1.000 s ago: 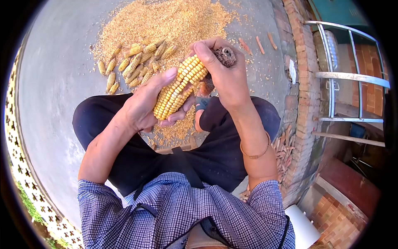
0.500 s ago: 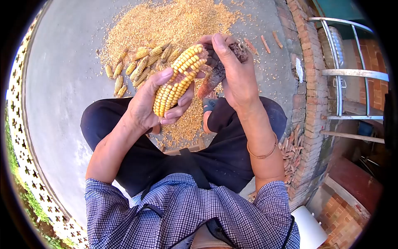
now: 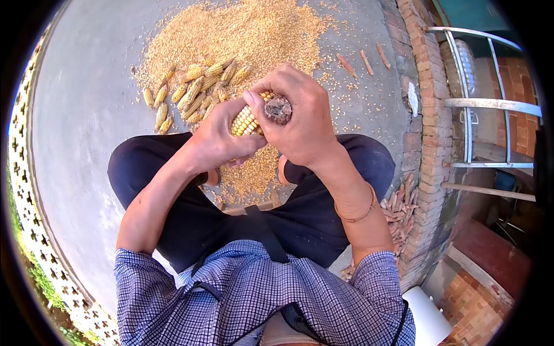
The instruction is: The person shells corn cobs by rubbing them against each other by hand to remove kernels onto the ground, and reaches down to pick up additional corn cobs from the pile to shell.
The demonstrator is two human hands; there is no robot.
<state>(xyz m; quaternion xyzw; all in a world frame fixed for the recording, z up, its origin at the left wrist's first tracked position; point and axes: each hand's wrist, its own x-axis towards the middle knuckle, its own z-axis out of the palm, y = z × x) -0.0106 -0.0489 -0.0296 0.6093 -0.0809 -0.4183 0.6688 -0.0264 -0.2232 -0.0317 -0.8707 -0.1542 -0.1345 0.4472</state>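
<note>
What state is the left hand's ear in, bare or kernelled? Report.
Kernelled, at least partly: the ear shows yellow kernels. The left hand and right hand hide much of it.

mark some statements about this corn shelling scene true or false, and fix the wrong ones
1. The right hand grips a corncob with its dark end showing. True.
2. The left hand is empty. False: it holds a yellow ear of corn.
3. Several other corn ears lie by the heap of loose kernels. True.
4. The thin band is on the left arm. False: it is on the right.
5. The checked shirt has short sleeves. True.
6. The two hands are far apart. False: they are close together around the corn.
</note>
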